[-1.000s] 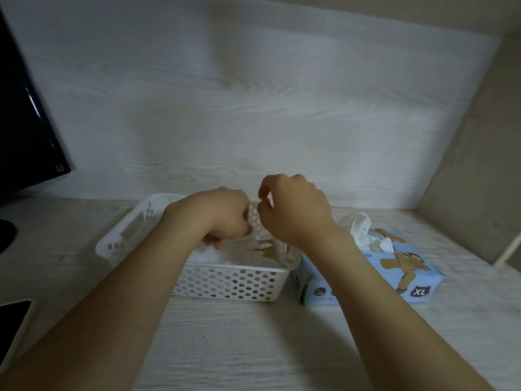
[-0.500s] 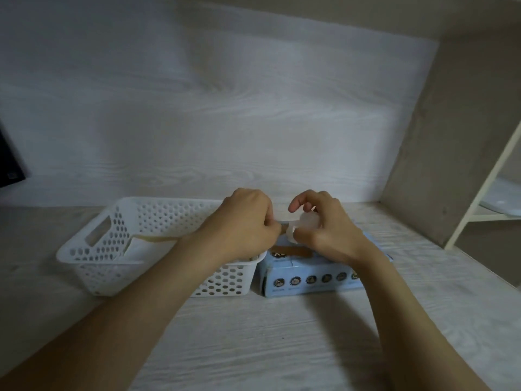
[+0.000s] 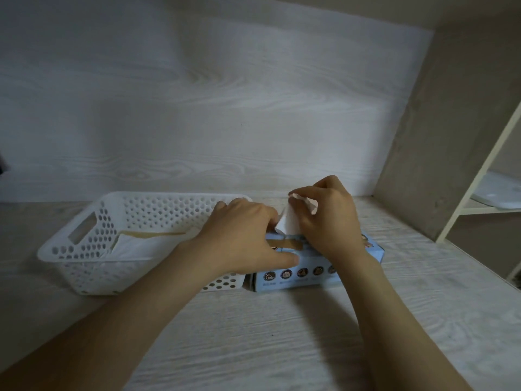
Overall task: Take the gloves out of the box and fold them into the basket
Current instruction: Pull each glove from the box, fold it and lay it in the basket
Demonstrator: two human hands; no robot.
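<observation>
Pinching a thin white glove (image 3: 287, 225) between its curled fingers and thumb, your right hand (image 3: 328, 221) held it up just above the blue box (image 3: 310, 268). The low end of the glove went down into the slot on top of the box, right under that hand.

Your left hand (image 3: 242, 241) lay on top of the box, just beside your right hand, with the glove between the two. Its thumb was stretched out straight along the front edge of the box. Its fingers bent down on the far side, next to the glove. I could not tell if they pinched the glove or only pressed on the box.

The white basket (image 3: 84, 249) with round holes sat on the outer side of your left hand, just beside the box. Your left arm reached over its near corner. Inside the basket, past your left wrist, lay a flat white folded stack (image 3: 132, 246) with a thin tan line along its far edge.

Box and basket both sat on the pale wood tabletop (image 3: 253, 348), under your arms. A shelf (image 3: 479, 211) stood well out past your right hand.
</observation>
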